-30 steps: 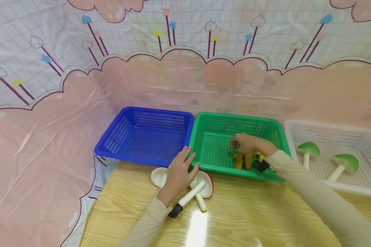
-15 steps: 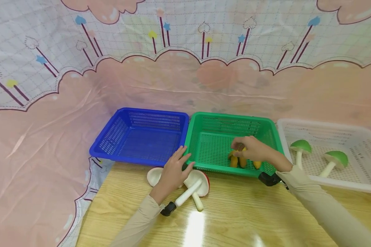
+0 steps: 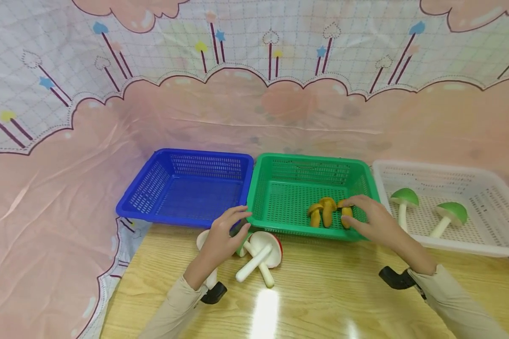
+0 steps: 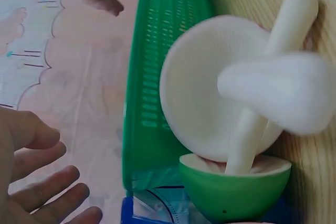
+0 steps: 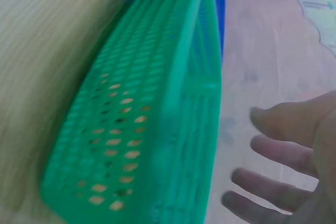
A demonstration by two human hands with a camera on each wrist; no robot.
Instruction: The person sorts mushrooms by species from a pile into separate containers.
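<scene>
Just in front of the green basket [image 3: 280, 197], the left hand [image 3: 220, 238] hovers over a small heap of toy mushrooms on the wooden table [image 3: 343, 292], its fingers spread and relaxed, gripping nothing; the left wrist view shows those fingers [image 4: 42, 192] loosely apart in the air beside the basket's wall. Below that hand lie a red-capped mushroom [image 3: 268, 245] with its white underside turned up, a white mushroom [image 3: 203, 245] partly hidden by the wrist, and a green-capped mushroom [image 4: 233, 184] wedged between them against the basket's near wall; their white stems cross each other. Whether the fingertips touch any of them cannot be told. The right hand [image 3: 375, 221] rests over the near right corner of the green basket, fingers extended and slightly parted, holding nothing, its fingertips just beside the yellow mushrooms [image 3: 326, 212] that lie in a cluster on the basket's floor. Left of the green basket, touching its side, stands a blue basket [image 3: 165, 188]. Right of the green basket stands a white basket [image 3: 488, 188] with two green mushrooms [image 3: 424, 212] lying in it. A pink printed cloth [image 3: 254, 84] hangs behind all three baskets.
</scene>
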